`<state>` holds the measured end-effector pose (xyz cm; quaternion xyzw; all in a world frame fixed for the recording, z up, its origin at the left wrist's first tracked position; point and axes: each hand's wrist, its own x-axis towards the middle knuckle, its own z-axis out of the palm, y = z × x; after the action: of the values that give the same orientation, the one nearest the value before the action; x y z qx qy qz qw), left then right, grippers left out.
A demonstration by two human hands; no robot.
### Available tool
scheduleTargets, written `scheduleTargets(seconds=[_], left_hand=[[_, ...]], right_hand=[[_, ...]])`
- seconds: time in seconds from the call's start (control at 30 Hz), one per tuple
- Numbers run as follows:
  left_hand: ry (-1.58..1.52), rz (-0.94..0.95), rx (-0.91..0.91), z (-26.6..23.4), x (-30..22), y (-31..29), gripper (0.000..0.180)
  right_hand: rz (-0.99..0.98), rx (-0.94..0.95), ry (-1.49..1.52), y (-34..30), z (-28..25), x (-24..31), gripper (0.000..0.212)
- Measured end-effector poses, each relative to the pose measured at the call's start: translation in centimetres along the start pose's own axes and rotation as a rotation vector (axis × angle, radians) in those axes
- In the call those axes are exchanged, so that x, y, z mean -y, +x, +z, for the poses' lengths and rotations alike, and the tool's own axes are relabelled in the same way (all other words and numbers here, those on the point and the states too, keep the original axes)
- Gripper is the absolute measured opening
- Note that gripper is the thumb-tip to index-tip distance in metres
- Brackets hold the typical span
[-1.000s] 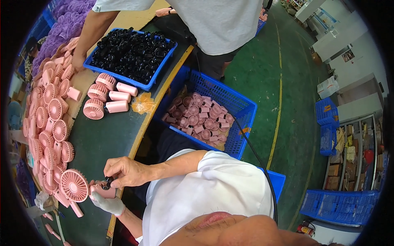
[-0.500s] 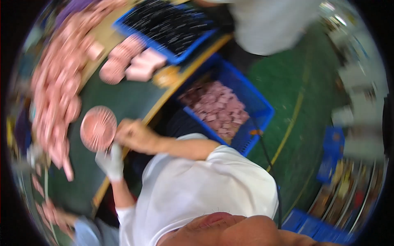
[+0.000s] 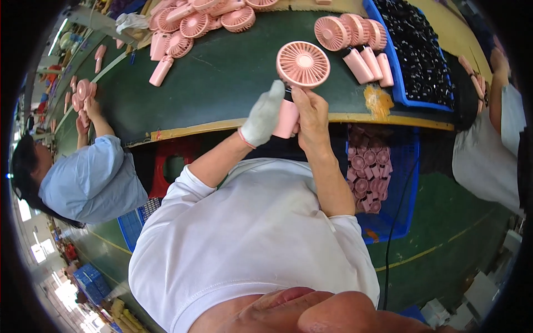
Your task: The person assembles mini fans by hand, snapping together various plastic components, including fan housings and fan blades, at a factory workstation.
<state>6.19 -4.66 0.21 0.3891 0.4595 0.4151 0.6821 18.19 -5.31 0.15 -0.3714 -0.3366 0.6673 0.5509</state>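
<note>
A pink handheld fan is held upright over the near edge of the workbench, its round slotted head pointing away from me. My left hand, in a white glove, is closed around the handle's left side, thumb up near the black neck. My bare right hand grips the same fan from the right, its thumb by the neck below the head. Some right-hand fingers are hidden behind the handle. To the right of the fan, several more pink fans lie side by side on the dark green bench top.
A blue tray of small black parts sits at the bench's right. Loose pink fans are heaped at the far left. Below the wooden edge stands a blue crate of pink pieces. Co-workers sit left and right.
The view has swung round and the blur is gone. My right hand, earlier beside the fan head's rim, is now on the handle together with my left.
</note>
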Motion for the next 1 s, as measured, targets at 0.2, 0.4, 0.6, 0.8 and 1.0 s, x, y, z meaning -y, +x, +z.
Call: scheduleTargets(seconds=[0.2, 0.4, 0.6, 0.8, 1.0], left_hand=[[0.027, 0.095, -0.048, 1.3, 1.1, 0.8, 0.057], [1.039, 0.696, -0.357, -3.0, -2.1, 4.7, 0.028], [1.699, 0.685, -0.683, -13.0, -6.5, 12.0, 0.06], [1.764, 0.777, -0.572, -15.0, -6.9, 14.9, 0.058], [1.683, 0.969, -0.406, -14.1, -6.9, 12.2, 0.048]], right_hand=[[-0.425, -0.124, -0.513, 1.1, -0.7, 1.0, 0.031], [-0.601, -0.156, -1.28, 5.0, -3.7, 4.5, 0.024], [-0.603, -0.179, -1.775, 8.5, -5.1, 6.0, 0.031], [-0.689, -0.287, -1.813, 9.7, -6.8, 6.9, 0.027], [-0.667, -0.657, -2.013, 11.4, -14.7, 14.9, 0.023]])
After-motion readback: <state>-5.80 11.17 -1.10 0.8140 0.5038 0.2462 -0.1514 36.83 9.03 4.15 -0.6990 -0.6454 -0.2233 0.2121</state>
